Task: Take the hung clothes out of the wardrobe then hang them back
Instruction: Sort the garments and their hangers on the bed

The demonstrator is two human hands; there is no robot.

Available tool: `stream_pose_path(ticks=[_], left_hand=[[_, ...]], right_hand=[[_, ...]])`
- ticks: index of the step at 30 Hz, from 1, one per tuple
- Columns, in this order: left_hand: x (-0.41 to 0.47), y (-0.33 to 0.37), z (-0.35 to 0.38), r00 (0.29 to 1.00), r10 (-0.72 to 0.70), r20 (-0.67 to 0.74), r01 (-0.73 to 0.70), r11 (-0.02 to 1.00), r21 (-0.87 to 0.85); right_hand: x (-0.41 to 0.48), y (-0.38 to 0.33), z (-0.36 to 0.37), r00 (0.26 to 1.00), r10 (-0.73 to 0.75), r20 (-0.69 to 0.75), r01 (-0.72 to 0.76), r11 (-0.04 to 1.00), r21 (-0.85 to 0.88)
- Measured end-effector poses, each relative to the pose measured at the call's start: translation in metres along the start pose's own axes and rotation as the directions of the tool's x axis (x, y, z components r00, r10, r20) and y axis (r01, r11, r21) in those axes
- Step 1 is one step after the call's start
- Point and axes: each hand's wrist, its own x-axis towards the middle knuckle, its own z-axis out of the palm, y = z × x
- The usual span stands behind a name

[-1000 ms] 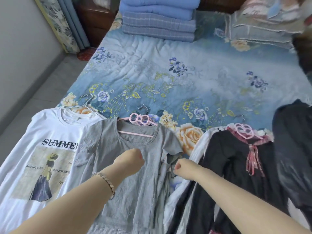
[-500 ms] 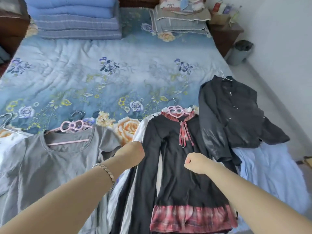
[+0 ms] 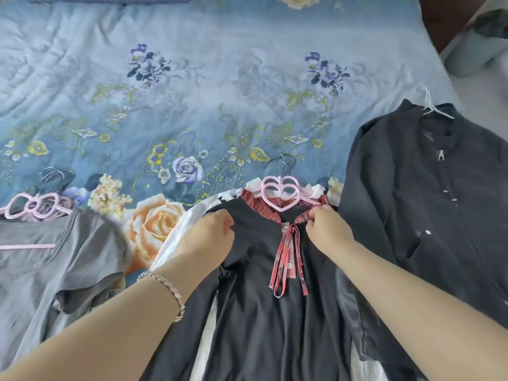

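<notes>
A black dress (image 3: 255,312) with a red plaid collar and ribbon lies flat on the bed, still on a pink heart-shaped hanger (image 3: 280,192). My left hand (image 3: 211,232) pinches the dress at its left shoulder. My right hand (image 3: 327,229) pinches the plaid collar at the right shoulder, just below the hanger. A grey t-shirt (image 3: 63,257) on a pink bow hanger (image 3: 35,207) lies to the left. A dark jacket (image 3: 428,193) on a white wire hanger (image 3: 430,105) lies to the right.
The clothes rest on a blue floral quilt (image 3: 192,92) that covers the bed. A white garment (image 3: 178,226) peeks out from under the black dress. A grey bin (image 3: 478,42) stands on the floor past the bed's far right corner.
The view has moved closer and right, onto the black dress. Both hands, held as fists above the clothes before, have reached forward and gripped the dress at its shoulders.
</notes>
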Motion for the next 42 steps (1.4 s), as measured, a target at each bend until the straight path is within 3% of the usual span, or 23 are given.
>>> stream_pose_path(ticks=[6, 9, 11, 14, 17, 20, 22, 25, 28, 31, 33, 38, 42], left_hand=[[0.033, -0.012, 0.026, 0.995, -0.087, -0.053, 0.08, 0.989, -0.122], [0.036, -0.02, 0.032, 0.987, -0.15, -0.059, 0.14, 0.978, -0.156], [0.039, -0.024, 0.032, 0.982, -0.177, -0.07, 0.164, 0.973, -0.162], [0.05, -0.025, 0.03, 0.967, -0.225, -0.117, 0.202, 0.963, -0.176], [0.071, -0.024, 0.031, 0.944, -0.304, -0.132, 0.266, 0.933, -0.243], [0.091, -0.03, 0.039, 0.941, -0.332, 0.062, 0.337, 0.917, -0.211], [0.099, -0.034, 0.045, 0.912, -0.338, 0.234, 0.358, 0.932, -0.049], [0.108, -0.04, 0.053, 0.885, -0.381, 0.267, 0.36, 0.924, 0.128], [0.113, -0.041, 0.053, 0.865, -0.416, 0.28, 0.444, 0.895, -0.046], [0.112, -0.029, 0.045, 0.911, -0.347, 0.222, 0.392, 0.896, -0.21], [0.103, -0.018, 0.032, 0.931, -0.308, 0.198, 0.343, 0.922, -0.179], [0.068, 0.015, 0.002, 0.926, -0.248, 0.286, 0.29, 0.95, -0.116], [0.022, 0.046, -0.022, 0.968, -0.19, 0.163, 0.197, 0.98, -0.031]], right_hand=[[0.087, 0.008, 0.032, 0.999, 0.01, 0.043, -0.002, 0.98, -0.198], [0.091, 0.017, 0.046, 0.998, -0.059, -0.002, 0.058, 0.99, -0.126], [0.082, 0.028, 0.048, 0.973, -0.184, -0.141, 0.18, 0.983, -0.042], [0.059, 0.051, 0.047, 0.816, -0.415, -0.402, 0.434, 0.9, -0.047], [0.044, 0.072, 0.049, 0.681, -0.54, -0.495, 0.596, 0.801, -0.054], [0.038, 0.084, 0.048, 0.601, -0.608, -0.518, 0.674, 0.734, -0.08], [0.036, 0.086, 0.048, 0.601, -0.606, -0.521, 0.677, 0.733, -0.071], [0.039, 0.085, 0.05, 0.622, -0.584, -0.522, 0.657, 0.752, -0.058], [0.037, 0.083, 0.05, 0.628, -0.58, -0.519, 0.654, 0.754, -0.051], [0.028, 0.081, 0.049, 0.616, -0.606, -0.503, 0.675, 0.735, -0.059], [0.018, 0.079, 0.046, 0.65, -0.594, -0.475, 0.664, 0.747, -0.027], [-0.021, 0.069, 0.028, 0.7, -0.56, -0.442, 0.647, 0.76, 0.062], [-0.058, 0.053, 0.002, 0.747, -0.471, -0.469, 0.572, 0.815, 0.093]])
